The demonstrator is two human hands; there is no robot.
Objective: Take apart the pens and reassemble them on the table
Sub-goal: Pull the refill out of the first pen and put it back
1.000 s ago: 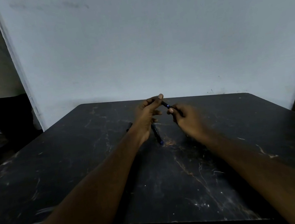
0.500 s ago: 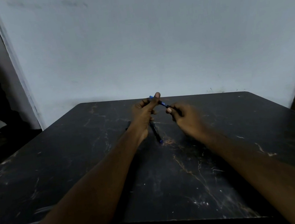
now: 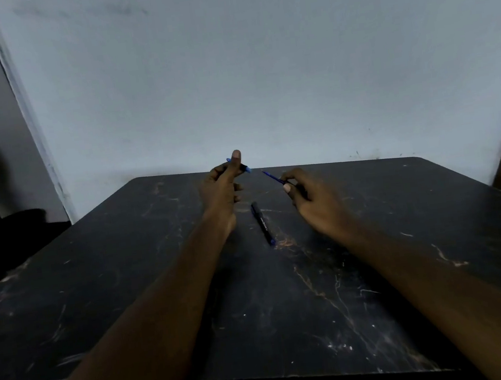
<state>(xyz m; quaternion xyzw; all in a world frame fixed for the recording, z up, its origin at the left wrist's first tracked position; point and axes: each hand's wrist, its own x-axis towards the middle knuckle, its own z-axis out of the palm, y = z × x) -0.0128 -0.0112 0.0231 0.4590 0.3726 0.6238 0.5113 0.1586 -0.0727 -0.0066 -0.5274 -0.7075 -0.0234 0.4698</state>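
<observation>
Black and much scratched, the table (image 3: 130,299) filled the lower view, its far edge against a pale wall (image 3: 260,78). Both bare forearms reached out over it toward the far middle.

The left hand (image 3: 222,190) was raised, thumb upright, fingers curled and pinching a short pen piece (image 3: 246,169). Whether that was a barrel or a cap, I could not tell. The right hand (image 3: 310,195) was just across from it and a little lower. Its thumb and forefinger pinched the base of a thin blue ink tube (image 3: 273,177), and its other fingers were loosely curled.

A whole pen (image 3: 262,223) lay flat on the table between the two wrists, touched by neither and somewhat nearer the left. Its long axis ran away from the person, with the blue tip at the near end and the black end leaning slightly left at the far end.

The pen piece lay roughly crosswise, sloping down to the right, its blue end facing the right hand. The ink tube pointed up and to the left, straight at that end, with a small open gap between them. The two axes were close to one line. Refitting, I judged, would need only a short push along that line; laying the parts down would need both hands lowered.
</observation>
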